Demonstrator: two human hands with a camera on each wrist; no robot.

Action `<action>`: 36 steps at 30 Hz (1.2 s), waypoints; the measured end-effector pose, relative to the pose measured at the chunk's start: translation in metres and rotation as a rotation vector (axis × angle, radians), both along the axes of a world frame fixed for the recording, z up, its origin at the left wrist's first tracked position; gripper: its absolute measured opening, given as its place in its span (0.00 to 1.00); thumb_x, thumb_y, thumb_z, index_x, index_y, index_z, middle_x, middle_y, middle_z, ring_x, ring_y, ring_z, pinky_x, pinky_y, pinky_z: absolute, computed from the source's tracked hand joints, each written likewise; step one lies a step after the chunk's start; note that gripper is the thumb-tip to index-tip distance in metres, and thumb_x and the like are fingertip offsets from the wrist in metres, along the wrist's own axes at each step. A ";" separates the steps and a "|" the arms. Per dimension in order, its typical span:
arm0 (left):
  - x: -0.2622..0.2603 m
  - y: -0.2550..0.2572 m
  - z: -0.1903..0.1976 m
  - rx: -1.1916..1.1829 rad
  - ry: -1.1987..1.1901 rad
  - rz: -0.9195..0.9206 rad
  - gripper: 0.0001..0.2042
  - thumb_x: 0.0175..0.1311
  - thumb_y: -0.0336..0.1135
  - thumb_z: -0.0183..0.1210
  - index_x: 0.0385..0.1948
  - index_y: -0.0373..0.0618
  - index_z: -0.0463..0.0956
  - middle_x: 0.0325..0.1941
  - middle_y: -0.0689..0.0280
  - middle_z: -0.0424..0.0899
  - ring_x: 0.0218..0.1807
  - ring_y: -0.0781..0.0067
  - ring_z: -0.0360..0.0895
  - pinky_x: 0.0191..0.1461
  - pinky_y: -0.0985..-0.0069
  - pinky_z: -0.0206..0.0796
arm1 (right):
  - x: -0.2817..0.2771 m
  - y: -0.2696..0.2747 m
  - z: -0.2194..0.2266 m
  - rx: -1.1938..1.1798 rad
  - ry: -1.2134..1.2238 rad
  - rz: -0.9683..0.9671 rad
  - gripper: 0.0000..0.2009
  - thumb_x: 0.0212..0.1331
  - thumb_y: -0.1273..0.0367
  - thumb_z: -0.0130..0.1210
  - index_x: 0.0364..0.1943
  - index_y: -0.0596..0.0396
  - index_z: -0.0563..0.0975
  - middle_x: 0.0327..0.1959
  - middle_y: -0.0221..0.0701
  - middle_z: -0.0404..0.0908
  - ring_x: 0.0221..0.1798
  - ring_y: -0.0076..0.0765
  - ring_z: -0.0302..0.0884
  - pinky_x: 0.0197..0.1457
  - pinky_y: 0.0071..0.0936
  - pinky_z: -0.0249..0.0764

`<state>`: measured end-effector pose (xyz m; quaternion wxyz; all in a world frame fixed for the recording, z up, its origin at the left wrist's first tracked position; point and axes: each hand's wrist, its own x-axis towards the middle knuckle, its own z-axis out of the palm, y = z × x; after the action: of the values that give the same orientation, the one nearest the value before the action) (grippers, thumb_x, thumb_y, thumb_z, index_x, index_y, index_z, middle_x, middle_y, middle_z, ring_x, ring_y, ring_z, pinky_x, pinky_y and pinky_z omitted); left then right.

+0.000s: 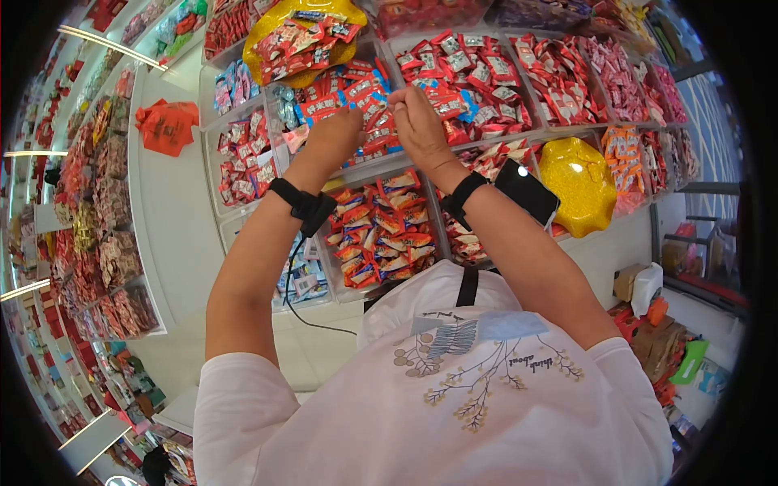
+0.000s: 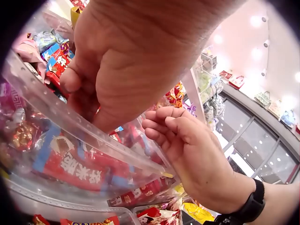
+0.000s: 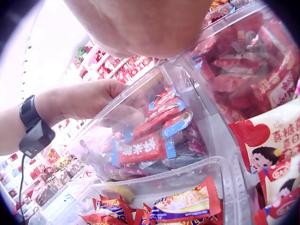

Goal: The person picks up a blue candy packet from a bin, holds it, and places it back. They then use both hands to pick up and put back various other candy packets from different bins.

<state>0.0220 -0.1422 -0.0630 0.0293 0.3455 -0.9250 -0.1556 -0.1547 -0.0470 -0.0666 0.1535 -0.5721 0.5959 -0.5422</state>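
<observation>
While both hands, left hand (image 1: 336, 134) and right hand (image 1: 417, 121), curl into the clear candy bin (image 2: 93, 154), grips unclear, wrapped candies (image 3: 140, 149) beneath could spill.

White Chinese characters run along the red and blue candy wrapper (image 3: 140, 151) in the clear bin (image 3: 140, 101) by my left hand; they look like 花生糖, though I cannot be sure. The same wrapper (image 2: 77, 169) shows white characters from my left wrist view. The white packet with a red heart (image 3: 269, 140) reads 喜糖糖 in red. My shirt (image 1: 454, 405) carries small script, upside down, seemingly "think about".
</observation>
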 end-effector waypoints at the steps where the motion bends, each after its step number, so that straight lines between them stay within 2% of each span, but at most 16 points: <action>1: -0.001 0.001 0.004 -0.008 -0.019 0.020 0.12 0.65 0.40 0.63 0.42 0.44 0.76 0.43 0.54 0.85 0.48 0.49 0.83 0.49 0.55 0.74 | 0.000 0.000 0.000 -0.002 -0.006 0.001 0.06 0.70 0.74 0.45 0.44 0.61 0.72 0.43 0.45 0.74 0.48 0.55 0.76 0.54 0.45 0.73; 4: -0.005 -0.002 0.015 0.045 0.040 0.096 0.14 0.66 0.42 0.64 0.43 0.43 0.75 0.43 0.54 0.85 0.48 0.48 0.83 0.49 0.56 0.74 | 0.001 0.000 0.001 -0.004 -0.015 0.007 0.06 0.70 0.73 0.45 0.44 0.61 0.72 0.43 0.45 0.74 0.48 0.55 0.76 0.54 0.45 0.73; 7: -0.011 -0.011 0.012 -0.076 0.031 0.132 0.16 0.66 0.43 0.64 0.44 0.42 0.74 0.43 0.52 0.85 0.47 0.47 0.84 0.48 0.54 0.75 | 0.001 0.001 0.002 0.003 -0.017 0.007 0.06 0.70 0.73 0.45 0.44 0.61 0.72 0.43 0.45 0.74 0.48 0.55 0.76 0.54 0.46 0.73; 13: -0.025 -0.012 0.017 -0.045 -0.078 0.125 0.19 0.63 0.44 0.67 0.43 0.39 0.72 0.39 0.48 0.86 0.45 0.44 0.85 0.45 0.51 0.74 | 0.001 -0.002 0.000 0.000 -0.007 0.004 0.06 0.69 0.74 0.45 0.44 0.61 0.72 0.43 0.45 0.74 0.47 0.56 0.75 0.53 0.47 0.72; 22: -0.024 -0.027 -0.005 0.012 -0.003 0.055 0.22 0.61 0.49 0.69 0.42 0.38 0.75 0.35 0.48 0.85 0.42 0.44 0.84 0.44 0.52 0.74 | 0.001 0.000 0.002 0.002 -0.014 0.008 0.06 0.69 0.74 0.45 0.43 0.61 0.72 0.42 0.46 0.73 0.47 0.57 0.75 0.54 0.47 0.72; 31: -0.027 -0.020 0.000 -0.049 -0.076 0.062 0.26 0.57 0.50 0.69 0.45 0.35 0.76 0.44 0.47 0.85 0.45 0.43 0.85 0.49 0.54 0.77 | 0.002 0.000 0.003 0.018 -0.005 0.010 0.06 0.68 0.74 0.45 0.44 0.60 0.72 0.43 0.45 0.73 0.48 0.57 0.74 0.55 0.47 0.72; 34: -0.034 -0.017 0.013 0.033 -0.222 0.085 0.31 0.57 0.50 0.69 0.54 0.35 0.73 0.54 0.46 0.81 0.52 0.46 0.85 0.54 0.56 0.78 | 0.001 0.000 0.002 0.002 0.008 0.007 0.06 0.68 0.74 0.46 0.44 0.60 0.72 0.43 0.45 0.73 0.48 0.56 0.74 0.55 0.47 0.72; 36: -0.036 -0.012 0.021 0.015 -0.226 0.095 0.30 0.56 0.50 0.69 0.53 0.35 0.73 0.52 0.46 0.83 0.52 0.47 0.85 0.53 0.57 0.79 | 0.001 0.000 0.002 -0.001 0.009 0.005 0.06 0.68 0.74 0.46 0.44 0.60 0.72 0.43 0.45 0.73 0.48 0.56 0.74 0.55 0.48 0.72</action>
<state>-0.0140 -0.1537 -0.0417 -0.0704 0.4045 -0.9037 -0.1213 -0.1536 -0.0473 -0.0643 0.1520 -0.5761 0.5949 -0.5395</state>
